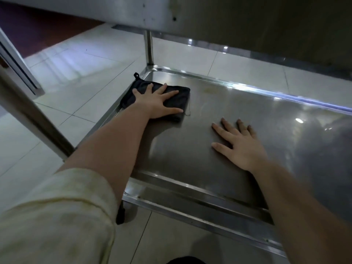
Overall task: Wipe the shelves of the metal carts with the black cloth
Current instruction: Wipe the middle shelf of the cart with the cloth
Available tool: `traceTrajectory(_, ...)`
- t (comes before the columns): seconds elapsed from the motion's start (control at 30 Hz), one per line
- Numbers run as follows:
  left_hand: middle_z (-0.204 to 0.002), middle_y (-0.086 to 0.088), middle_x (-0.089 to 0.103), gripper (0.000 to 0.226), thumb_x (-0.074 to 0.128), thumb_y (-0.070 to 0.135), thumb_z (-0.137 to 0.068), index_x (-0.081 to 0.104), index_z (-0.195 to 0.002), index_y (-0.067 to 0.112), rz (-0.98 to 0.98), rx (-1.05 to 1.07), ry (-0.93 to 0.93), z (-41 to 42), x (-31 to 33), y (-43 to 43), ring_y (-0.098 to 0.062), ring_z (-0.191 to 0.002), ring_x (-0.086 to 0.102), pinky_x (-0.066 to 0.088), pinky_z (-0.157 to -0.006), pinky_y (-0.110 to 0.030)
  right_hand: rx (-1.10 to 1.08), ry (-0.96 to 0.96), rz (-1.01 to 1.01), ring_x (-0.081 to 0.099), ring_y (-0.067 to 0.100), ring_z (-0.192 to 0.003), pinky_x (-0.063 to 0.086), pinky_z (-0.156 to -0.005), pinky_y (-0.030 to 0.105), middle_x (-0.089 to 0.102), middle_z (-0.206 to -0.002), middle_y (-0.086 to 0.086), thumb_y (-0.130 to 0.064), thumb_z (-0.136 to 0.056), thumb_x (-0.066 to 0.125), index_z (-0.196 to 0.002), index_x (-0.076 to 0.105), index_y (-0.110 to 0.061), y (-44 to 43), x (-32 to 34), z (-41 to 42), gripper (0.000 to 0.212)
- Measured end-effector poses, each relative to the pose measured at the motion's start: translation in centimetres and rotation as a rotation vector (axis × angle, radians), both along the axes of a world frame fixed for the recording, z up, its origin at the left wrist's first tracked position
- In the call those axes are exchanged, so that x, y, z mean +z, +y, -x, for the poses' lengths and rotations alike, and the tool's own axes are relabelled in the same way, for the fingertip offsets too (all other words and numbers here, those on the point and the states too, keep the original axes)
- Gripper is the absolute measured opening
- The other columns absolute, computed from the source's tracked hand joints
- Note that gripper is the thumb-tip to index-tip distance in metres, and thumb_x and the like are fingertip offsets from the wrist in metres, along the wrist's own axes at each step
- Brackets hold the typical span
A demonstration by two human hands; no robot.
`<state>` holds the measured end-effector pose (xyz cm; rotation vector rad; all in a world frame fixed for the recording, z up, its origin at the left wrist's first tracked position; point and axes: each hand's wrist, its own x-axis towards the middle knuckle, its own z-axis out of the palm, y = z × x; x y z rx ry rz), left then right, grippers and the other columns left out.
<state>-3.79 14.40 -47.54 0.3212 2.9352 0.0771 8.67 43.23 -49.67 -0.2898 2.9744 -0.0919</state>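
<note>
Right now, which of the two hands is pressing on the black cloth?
The left hand, spread flat on the black cloth in the far corner of the shelf; the right hand rests on bare metal.

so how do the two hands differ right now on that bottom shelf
The left hand presses on the black cloth; the right hand lies on the bare metal of the shelf. The left hand is by the shelf's far left corner; the right hand is nearer the person, toward the middle. The left arm shows a rolled pale sleeve; the right forearm is bare. Both lie palm down, fingers straight and spread.
</note>
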Motion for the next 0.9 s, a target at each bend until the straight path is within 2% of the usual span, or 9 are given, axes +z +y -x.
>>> traceTrajectory(0.2,-0.164,0.014,-0.009,0.088,0.025,0.095,-0.071,-0.002,-0.147,0.060,0.011,0.025,-0.017,-0.9,0.2,0.5,-0.030,-0.151,-0.010,-0.002,-0.108,-0.076,-0.038,-0.004,0.032,-0.006,0.020,-0.151,-0.006,-0.121,0.044,-0.005,-0.161,-0.023,-0.083,-0.076,0.010,-0.146,-0.002,-0.061,0.2,0.0,0.3,0.074)
traceTrajectory(0.4,-0.162,0.015,-0.017,0.091,0.017,0.097,-0.062,-0.011,-0.143,0.065,0.022,-0.036,-0.075,-10.0,-0.1,-4.3,-0.031,-0.150,-0.015,-0.009,-0.107,-0.075,-0.047,-0.035,0.028,-0.004,0.021,-0.151,-0.005,-0.121,0.043,-0.003,-0.162,-0.020,-0.081,-0.083,0.015,-0.149,-0.001,-0.057,0.0,0.4,0.4,0.072)
traceTrajectory(0.6,-0.161,0.014,-0.022,0.089,0.009,0.099,-0.062,-0.015,-0.141,0.066,0.015,0.009,-0.075,-18.4,-0.6,-7.1,-0.031,-0.149,-0.017,-0.011,-0.110,-0.071,-0.054,-0.059,0.022,-0.003,0.025,-0.151,-0.002,-0.122,0.047,-0.003,-0.164,-0.016,-0.079,-0.088,0.016,-0.151,0.000,-0.052,-0.2,0.8,0.0,0.071)
traceTrajectory(0.77,-0.162,0.017,-0.018,0.085,0.015,0.097,-0.065,-0.010,-0.141,0.068,-0.017,0.072,-0.088,-18.8,-0.2,-6.4,-0.030,-0.150,-0.015,-0.011,-0.110,-0.071,-0.115,-0.087,0.070,-0.006,0.030,-0.151,-0.003,-0.122,0.048,-0.004,-0.164,-0.011,-0.078,-0.087,0.020,-0.154,0.002,-0.046,-0.3,1.5,-1.1,0.076)
traceTrajectory(0.9,-0.162,0.015,-0.020,0.089,0.017,0.096,-0.062,-0.013,-0.140,0.067,0.024,0.107,-0.125,-18.0,0.2,-5.8,-0.032,-0.149,-0.017,-0.010,-0.109,-0.073,-0.134,-0.104,0.006,-0.001,0.029,-0.151,0.000,-0.119,0.056,-0.003,-0.164,-0.016,-0.083,-0.079,0.010,-0.152,0.001,-0.052,3.7,1.3,-3.6,0.080)
